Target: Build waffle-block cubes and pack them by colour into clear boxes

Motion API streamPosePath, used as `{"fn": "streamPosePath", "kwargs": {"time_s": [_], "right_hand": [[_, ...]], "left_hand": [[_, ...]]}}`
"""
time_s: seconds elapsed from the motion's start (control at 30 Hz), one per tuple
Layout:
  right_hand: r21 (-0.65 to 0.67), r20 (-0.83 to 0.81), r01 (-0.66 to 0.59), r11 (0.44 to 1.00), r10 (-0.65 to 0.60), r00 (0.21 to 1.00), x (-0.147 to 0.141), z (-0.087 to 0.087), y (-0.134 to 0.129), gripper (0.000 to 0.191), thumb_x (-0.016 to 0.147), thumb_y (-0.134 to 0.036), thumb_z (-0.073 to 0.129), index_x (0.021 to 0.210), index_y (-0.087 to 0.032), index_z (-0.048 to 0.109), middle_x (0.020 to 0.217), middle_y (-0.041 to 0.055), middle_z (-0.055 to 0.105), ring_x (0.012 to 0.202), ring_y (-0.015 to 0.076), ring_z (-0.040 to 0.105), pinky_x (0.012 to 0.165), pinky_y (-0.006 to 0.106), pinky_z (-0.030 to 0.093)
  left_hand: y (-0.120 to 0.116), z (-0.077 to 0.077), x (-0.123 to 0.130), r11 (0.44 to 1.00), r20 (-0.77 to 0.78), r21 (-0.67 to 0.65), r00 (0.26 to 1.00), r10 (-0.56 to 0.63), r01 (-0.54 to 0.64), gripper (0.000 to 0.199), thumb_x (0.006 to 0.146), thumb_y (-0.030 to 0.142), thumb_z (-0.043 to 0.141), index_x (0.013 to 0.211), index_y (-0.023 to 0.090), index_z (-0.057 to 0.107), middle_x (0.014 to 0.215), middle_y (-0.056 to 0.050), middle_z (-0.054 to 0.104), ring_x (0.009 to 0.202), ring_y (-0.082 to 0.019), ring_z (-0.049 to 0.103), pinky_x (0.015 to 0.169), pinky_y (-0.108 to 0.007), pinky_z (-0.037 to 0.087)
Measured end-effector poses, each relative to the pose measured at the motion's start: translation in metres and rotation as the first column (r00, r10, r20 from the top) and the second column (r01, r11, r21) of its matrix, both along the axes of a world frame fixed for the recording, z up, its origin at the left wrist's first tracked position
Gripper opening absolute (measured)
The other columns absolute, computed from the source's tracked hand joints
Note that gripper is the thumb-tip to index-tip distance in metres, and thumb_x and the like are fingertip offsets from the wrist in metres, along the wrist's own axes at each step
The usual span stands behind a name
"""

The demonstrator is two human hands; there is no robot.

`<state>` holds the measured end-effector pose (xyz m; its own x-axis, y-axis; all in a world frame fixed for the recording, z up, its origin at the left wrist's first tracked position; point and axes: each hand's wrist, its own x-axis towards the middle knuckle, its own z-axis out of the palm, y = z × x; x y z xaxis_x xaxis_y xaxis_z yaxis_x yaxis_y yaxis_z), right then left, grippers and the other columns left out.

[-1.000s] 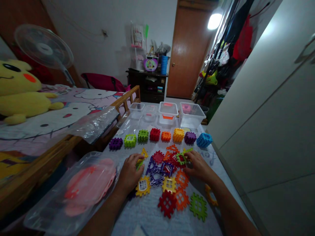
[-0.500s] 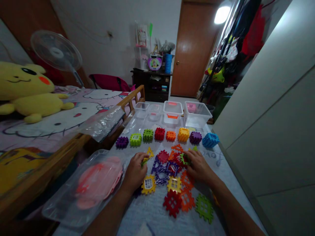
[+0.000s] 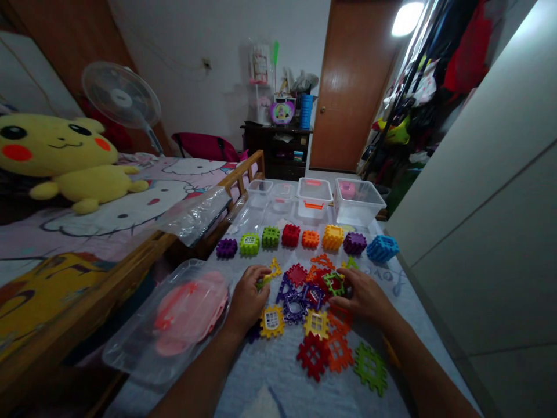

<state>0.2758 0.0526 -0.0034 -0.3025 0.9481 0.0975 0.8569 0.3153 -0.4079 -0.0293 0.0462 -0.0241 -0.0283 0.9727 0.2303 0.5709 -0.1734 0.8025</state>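
My left hand (image 3: 249,299) is closed on a small green plastic piece (image 3: 261,283), mostly hidden by the fingers. A yellow triangular piece (image 3: 275,267) lies just beyond its fingertips. My right hand (image 3: 365,295) has thumb and fingers apart beside a light green interlocking piece (image 3: 334,284) on the pile. Loose toothed building pieces lie between the hands: a dark red square (image 3: 297,274), a purple frame (image 3: 295,307), yellow window squares (image 3: 317,324) and orange ones (image 3: 339,352). Nearer me are a red window square (image 3: 313,356) and a green one (image 3: 370,368).
Behind the pile runs a row of stacks sorted by colour, from purple (image 3: 227,248) to blue (image 3: 382,248). Clear plastic boxes (image 3: 359,201) stand at the back. A clear lid (image 3: 130,348) with a pink item (image 3: 191,313) lies left, by the wooden bed rail (image 3: 148,255).
The view has swung slightly left. My right hand's fingers have spread and drawn back a little, showing more of the light green piece. My left hand keeps its hold.
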Motion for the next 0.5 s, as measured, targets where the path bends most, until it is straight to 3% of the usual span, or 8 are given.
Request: {"fn": "streamPosePath", "kwargs": {"time_s": [0.1,0.27,0.37,0.5], "right_hand": [[-0.038,-0.060,-0.046,0.998,0.043,0.997,0.007,0.004,-0.003,0.060,0.075,-0.038,0.070,0.131,-0.022,0.054,0.118,0.0114,0.062,0.105,0.0277,0.060,0.091,0.045,0.047],[0.040,-0.061,-0.089,0.995,0.092,0.994,0.010,0.007,-0.003,0.060,0.075,-0.023,0.062,0.134,-0.020,0.051,0.136,0.0131,0.052,0.128,0.0293,0.044,0.108,0.050,0.035],[0.021,-0.062,-0.156,0.988,0.157,0.986,0.004,0.005,0.000,0.062,0.076,-0.018,0.058,0.137,-0.020,0.048,0.137,0.0120,0.052,0.127,0.0279,0.045,0.108,0.050,0.033],[-0.024,-0.049,-0.136,0.990,0.135,0.990,0.000,0.001,0.002,0.059,0.075,-0.020,0.061,0.133,-0.018,0.053,0.130,0.0138,0.056,0.122,0.0294,0.047,0.108,0.052,0.032]], "left_hand": [[0.000,0.000,-0.001,1.000,0.012,-0.013,1.000,-0.005,0.005,0.027,0.079,0.018,0.051,0.103,0.020,0.064,0.111,-0.006,0.062,0.103,-0.020,0.062,0.092,-0.036,0.050],[0.001,0.000,-0.001,1.000,0.024,-0.006,1.000,0.008,-0.008,0.026,0.081,0.018,0.047,0.102,0.020,0.063,0.110,-0.006,0.062,0.102,-0.020,0.062,0.089,-0.035,0.051],[0.001,0.001,0.000,1.000,0.037,-0.016,0.999,0.021,-0.020,0.027,0.082,0.018,0.044,0.101,0.019,0.063,0.109,-0.006,0.062,0.100,-0.019,0.063,0.086,-0.034,0.051],[0.000,0.001,0.000,1.000,0.046,-0.020,0.999,0.025,-0.024,0.026,0.083,0.020,0.044,0.101,0.019,0.063,0.108,-0.006,0.061,0.098,-0.019,0.063,0.086,-0.034,0.051]]}}
